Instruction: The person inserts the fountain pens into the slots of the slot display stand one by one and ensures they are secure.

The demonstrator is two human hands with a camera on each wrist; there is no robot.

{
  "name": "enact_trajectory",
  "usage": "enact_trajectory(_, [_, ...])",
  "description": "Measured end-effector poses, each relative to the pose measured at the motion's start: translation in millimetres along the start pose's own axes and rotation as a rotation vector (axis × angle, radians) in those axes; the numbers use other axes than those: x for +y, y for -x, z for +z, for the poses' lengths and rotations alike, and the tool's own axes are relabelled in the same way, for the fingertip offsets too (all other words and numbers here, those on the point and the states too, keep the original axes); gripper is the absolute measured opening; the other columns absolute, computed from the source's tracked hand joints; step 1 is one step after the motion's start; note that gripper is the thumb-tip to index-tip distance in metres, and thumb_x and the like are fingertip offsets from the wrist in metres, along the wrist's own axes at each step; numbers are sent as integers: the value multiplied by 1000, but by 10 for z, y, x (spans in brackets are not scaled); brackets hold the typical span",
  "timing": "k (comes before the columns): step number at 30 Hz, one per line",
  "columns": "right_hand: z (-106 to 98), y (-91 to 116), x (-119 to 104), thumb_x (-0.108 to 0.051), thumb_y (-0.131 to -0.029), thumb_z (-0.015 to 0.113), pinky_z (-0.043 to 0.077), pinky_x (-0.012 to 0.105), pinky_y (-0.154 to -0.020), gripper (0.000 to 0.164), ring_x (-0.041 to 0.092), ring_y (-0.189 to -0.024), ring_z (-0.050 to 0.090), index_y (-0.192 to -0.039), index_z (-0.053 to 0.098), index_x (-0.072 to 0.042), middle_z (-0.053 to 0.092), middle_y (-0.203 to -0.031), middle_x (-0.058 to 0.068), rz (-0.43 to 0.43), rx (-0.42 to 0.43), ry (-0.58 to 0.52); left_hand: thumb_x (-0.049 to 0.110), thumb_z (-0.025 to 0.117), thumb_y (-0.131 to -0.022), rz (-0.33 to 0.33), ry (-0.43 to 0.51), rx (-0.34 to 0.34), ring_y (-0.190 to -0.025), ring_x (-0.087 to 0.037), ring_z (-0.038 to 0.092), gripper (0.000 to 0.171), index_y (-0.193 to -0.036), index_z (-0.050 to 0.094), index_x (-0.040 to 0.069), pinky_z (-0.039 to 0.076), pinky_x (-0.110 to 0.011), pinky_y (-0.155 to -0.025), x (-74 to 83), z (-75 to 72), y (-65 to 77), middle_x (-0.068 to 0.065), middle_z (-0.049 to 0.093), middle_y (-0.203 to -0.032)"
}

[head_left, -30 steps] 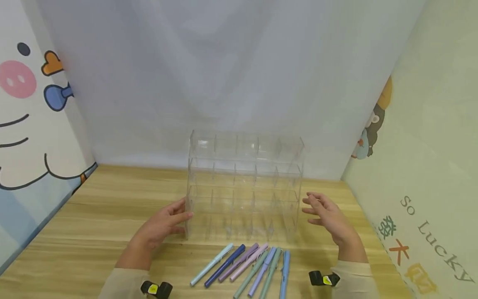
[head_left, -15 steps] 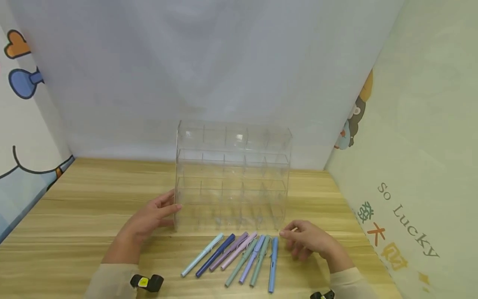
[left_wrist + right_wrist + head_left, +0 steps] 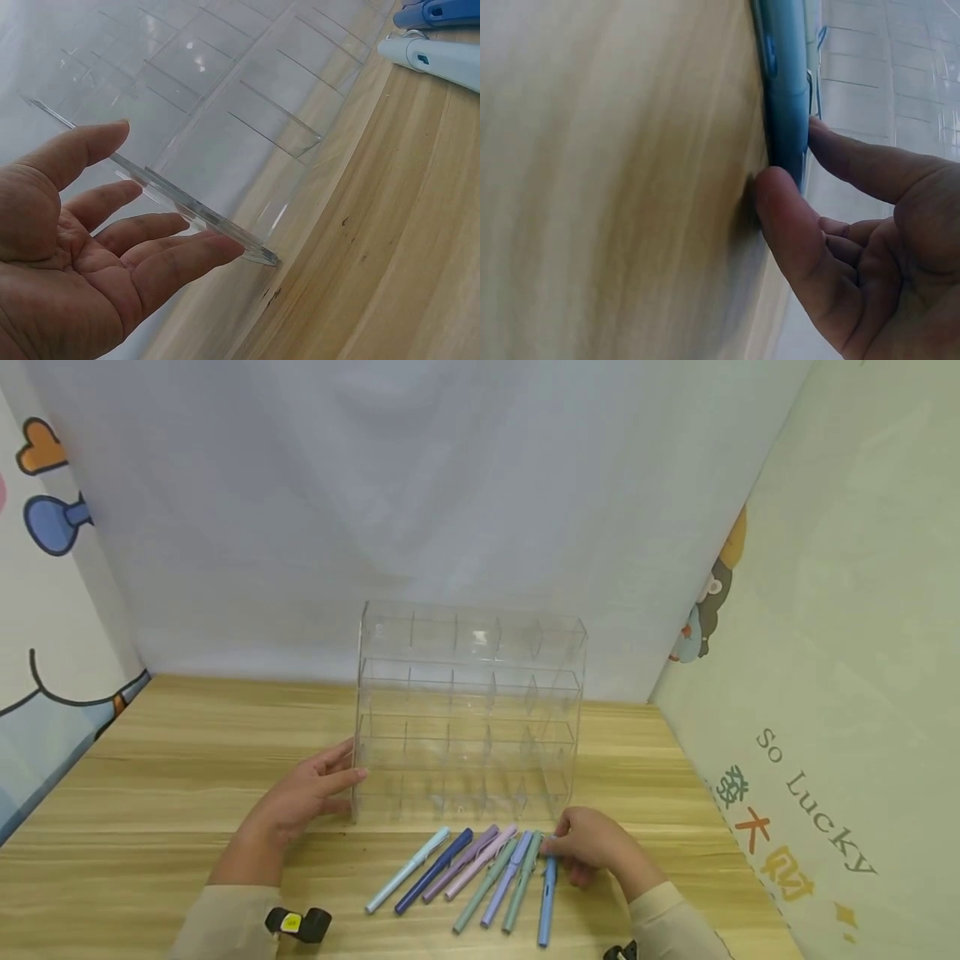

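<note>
A clear acrylic rack (image 3: 465,702) with rows of compartments stands upright on the table. Against its left side panel rests my left hand (image 3: 307,789), the fingers nearly straight along the panel edge in the left wrist view. Several pens lie in a fan before the rack, among them a dark blue pen (image 3: 433,871), a pale blue pen (image 3: 407,870) and a green pen (image 3: 522,883). At the right end of the fan, my right hand (image 3: 596,845) pinches the top end of a blue pen (image 3: 548,902) between thumb and index finger, beside the pen's clip in the right wrist view.
A wooden table (image 3: 187,793) carries everything. A grey-white curtain (image 3: 465,485) hangs behind the rack, and printed panels stand on the left and right, the right panel (image 3: 825,652) bearing lettering.
My right hand has come from beside the rack's right side down and left to the blue pen, and now pinches its end. The left hand stays at the rack. The head view has shifted.
</note>
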State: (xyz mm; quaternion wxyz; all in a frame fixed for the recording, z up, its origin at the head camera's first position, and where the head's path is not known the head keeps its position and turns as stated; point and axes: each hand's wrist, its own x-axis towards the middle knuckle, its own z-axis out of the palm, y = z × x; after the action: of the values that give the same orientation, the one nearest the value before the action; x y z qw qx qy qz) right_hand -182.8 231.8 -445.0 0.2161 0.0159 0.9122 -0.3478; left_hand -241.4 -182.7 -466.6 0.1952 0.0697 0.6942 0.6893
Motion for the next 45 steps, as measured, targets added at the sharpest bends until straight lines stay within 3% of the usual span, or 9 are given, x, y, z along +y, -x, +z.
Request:
enact_trajectory(9, [33,-12,-65,-17,-86,75,56,31,-49,22,20,-52,65,-89,59,-2,64,-67,11,-1,29,73,32,67,-94,13,16,5,-142,-40,31,81,-158,21,16,47,-49,-102,-15,4,10,-17,21,-162])
enact_trajectory(14, [32,14,-69,-12,-85,72,56,32,-50,17,20,-51,65,-91,60,-2,64,-65,11,-31,28,50,32,68,-93,-2,12,20,-142,-39,32,81,-158,21,17,48,-49,-102,-19,0,40,-17,20,-162])
enact_trajectory(20, [-60,32,5,-10,-85,68,60,38,-57,28,22,-61,65,-107,57,4,64,-77,12,-91,26,-113,32,68,-93,-2,13,40,-141,-38,34,81,-158,21,17,47,-50,-102,-22,-7,58,-16,21,-162])
enact_trajectory(29, [-349,68,83,-15,-95,63,60,47,-73,46,23,-76,67,-129,50,11,64,-96,17,-194,-140,-352,33,68,-93,11,1,37,-142,-41,32,82,-158,21,15,48,-48,-101,-61,-6,53,-20,18,-162])
enact_trajectory(34, [-685,53,-174,-13,-96,62,59,47,-77,47,25,-82,69,-133,45,9,68,-101,17,-256,-121,-380,31,68,-93,3,5,57,-140,-41,35,79,-157,23,17,49,-48,-100,-67,16,24,-18,21,-161])
enact_trajectory(41, [-1215,-27,-792,-11,-98,59,58,47,-82,45,24,-88,69,-137,43,7,61,-108,25,-416,-15,-308,34,68,-92,-21,-16,106,-138,-39,40,76,-156,28,21,48,-48,-101,-84,44,34,-19,23,-161])
enact_trajectory(45, [-1466,-87,-1193,-15,-100,57,58,43,-84,42,23,-93,69,-137,46,3,63,-108,19,-505,51,-241,36,69,-91,-8,-24,113,-138,-39,39,78,-156,29,19,48,-48,-101,-102,30,25,-18,23,-161])
